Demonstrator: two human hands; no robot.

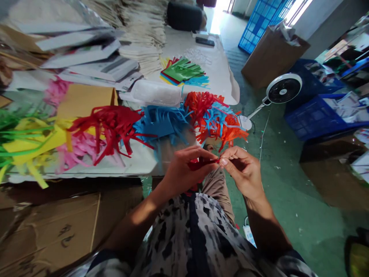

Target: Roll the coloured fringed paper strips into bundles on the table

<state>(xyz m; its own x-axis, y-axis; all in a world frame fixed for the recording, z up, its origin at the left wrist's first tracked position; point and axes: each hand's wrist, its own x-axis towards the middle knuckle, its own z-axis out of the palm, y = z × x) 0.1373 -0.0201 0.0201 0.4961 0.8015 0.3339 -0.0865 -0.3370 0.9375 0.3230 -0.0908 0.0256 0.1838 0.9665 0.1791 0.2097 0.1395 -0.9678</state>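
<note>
red strip [203, 164] pinched, L hand [184, 171], R hand [240, 171]

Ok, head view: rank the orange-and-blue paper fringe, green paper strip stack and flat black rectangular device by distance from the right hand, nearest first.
1. Orange-and-blue paper fringe: table edge, just ahead of the right hand.
2. Green paper strip stack: farther up the table, ahead-left.
3. Flat black rectangular device: farthest, near the table's far end.

Daylight blows out the doorway [218, 17] and window [300, 11] at far end; room otherwise fairly bright, diffuse. Soft shade on left hand [184, 169] and right hand [240, 171], red paper strip [203, 164] between them acceptably sharp. Strong fisheye bow near frame edges, table [86, 175] edge curves. Papers [77, 50] top left smeared, blurry.
</note>
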